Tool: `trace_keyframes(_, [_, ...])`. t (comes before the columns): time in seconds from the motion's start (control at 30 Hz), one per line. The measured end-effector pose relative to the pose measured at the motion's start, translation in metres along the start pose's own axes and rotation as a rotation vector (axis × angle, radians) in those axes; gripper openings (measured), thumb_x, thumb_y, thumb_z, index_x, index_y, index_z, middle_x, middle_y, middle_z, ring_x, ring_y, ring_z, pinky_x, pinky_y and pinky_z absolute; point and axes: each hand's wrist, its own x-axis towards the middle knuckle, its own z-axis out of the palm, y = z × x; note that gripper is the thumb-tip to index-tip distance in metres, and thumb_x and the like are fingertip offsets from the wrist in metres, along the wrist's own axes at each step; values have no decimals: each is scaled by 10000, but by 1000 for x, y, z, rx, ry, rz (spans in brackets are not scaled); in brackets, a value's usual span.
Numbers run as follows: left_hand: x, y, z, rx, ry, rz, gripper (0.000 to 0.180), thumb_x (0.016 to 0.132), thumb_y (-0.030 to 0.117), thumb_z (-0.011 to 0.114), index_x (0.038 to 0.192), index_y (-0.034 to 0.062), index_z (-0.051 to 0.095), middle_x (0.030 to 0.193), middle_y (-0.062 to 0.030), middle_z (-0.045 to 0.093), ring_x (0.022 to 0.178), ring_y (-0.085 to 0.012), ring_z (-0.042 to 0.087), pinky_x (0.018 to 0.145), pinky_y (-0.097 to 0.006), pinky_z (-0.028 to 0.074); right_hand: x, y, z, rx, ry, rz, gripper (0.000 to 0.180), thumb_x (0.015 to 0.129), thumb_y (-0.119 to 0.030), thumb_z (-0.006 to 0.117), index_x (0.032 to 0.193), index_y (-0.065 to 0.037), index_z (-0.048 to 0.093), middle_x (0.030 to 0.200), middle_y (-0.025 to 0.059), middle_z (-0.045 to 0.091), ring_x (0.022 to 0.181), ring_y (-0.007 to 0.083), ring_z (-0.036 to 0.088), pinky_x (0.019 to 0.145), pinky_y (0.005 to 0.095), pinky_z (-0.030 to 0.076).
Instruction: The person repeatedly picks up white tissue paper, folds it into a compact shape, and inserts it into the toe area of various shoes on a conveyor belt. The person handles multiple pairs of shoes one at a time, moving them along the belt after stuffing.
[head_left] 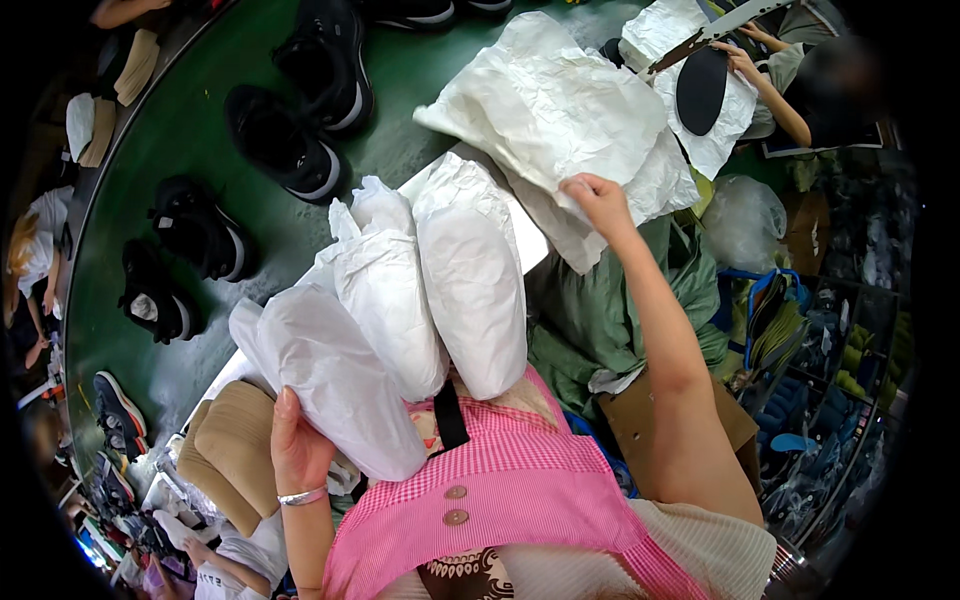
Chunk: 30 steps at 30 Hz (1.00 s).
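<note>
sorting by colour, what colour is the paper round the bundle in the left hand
White tissue paper, held by the left hand; head view.

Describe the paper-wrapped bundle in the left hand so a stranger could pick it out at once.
Start at the green conveyor surface carrying black shoes. At its near edge, three white paper-wrapped bundles lie side by side above the pink apron. The wanted bundle is the leftmost and lowest, the only one gripped by the left hand with the silver bracelet.

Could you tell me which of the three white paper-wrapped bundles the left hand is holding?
The nearest, leftmost bundle; the left hand grips its lower end, while the other two lie untouched.
</note>
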Motion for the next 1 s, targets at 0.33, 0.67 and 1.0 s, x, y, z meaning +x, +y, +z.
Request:
trace_keyframes(0.33, [16,-2,14,-36,3,-45,454,903,285,595,1278,49,493,1284,-67,543,1188,-216,503,1034,-395,384,25,-91,-109,-454,638,-391,376,919,-355,553,1029,-2,616,867,16,645,808,86,582,689,275,445])
trace_keyframes(0.67, [23,3,24,-101,-64,12,424,906,278,593,1260,58,517,1278,-64,554,1187,-210,509,1039,-386,381,-16,-229,-146,224,358,-380,378,860,-294,665,1053,28,622,876,-10,639,805,69,590,738,222,464])
trace_keyframes(1.0, [30,0,24,-21,-42,-6,427,928,278,555,1293,70,478,1290,-61,536,1197,-218,492,1039,-402,371,-23,-54,8,-878,-8,-722,234,779,-332,656,940,-163,683,750,106,559,689,290,585,633,421,469])
